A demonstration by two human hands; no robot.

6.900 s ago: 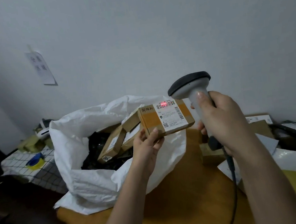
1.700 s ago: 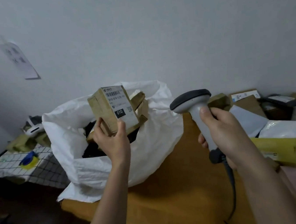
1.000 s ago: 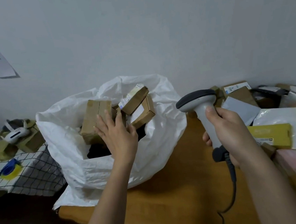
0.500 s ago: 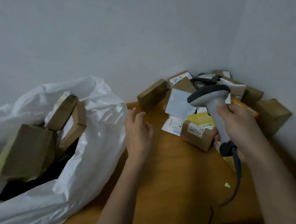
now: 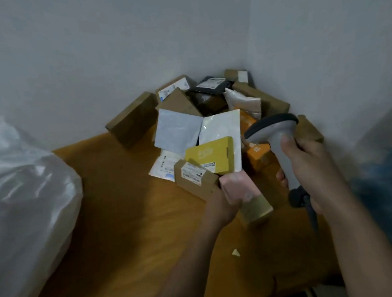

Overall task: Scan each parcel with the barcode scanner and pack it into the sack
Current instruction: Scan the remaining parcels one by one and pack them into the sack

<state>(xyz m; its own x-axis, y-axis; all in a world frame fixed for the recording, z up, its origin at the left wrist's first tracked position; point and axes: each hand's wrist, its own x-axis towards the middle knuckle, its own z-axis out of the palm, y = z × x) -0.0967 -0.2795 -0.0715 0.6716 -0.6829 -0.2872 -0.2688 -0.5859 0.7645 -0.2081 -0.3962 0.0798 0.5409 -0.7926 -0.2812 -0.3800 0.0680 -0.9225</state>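
Head view: left hand (image 5: 222, 204) curled round a pink parcel (image 5: 239, 188) at the near edge of the parcel heap (image 5: 209, 122); right hand (image 5: 313, 170) wrapped round the grey barcode scanner (image 5: 273, 133), just right of that heap. Sack (image 5: 18, 191) well left of the heap, white, crinkled, glossy plastic. Best lifted clear of the neighbouring brown carton (image 5: 194, 180) before turning its label toward the scanner head, grip kept off the barcode. Heap mixed: stiff cardboard boxes, a rigid yellow box (image 5: 211, 155), flat limp poly mailers. Wooden table (image 5: 129, 215) smooth, orange-brown.
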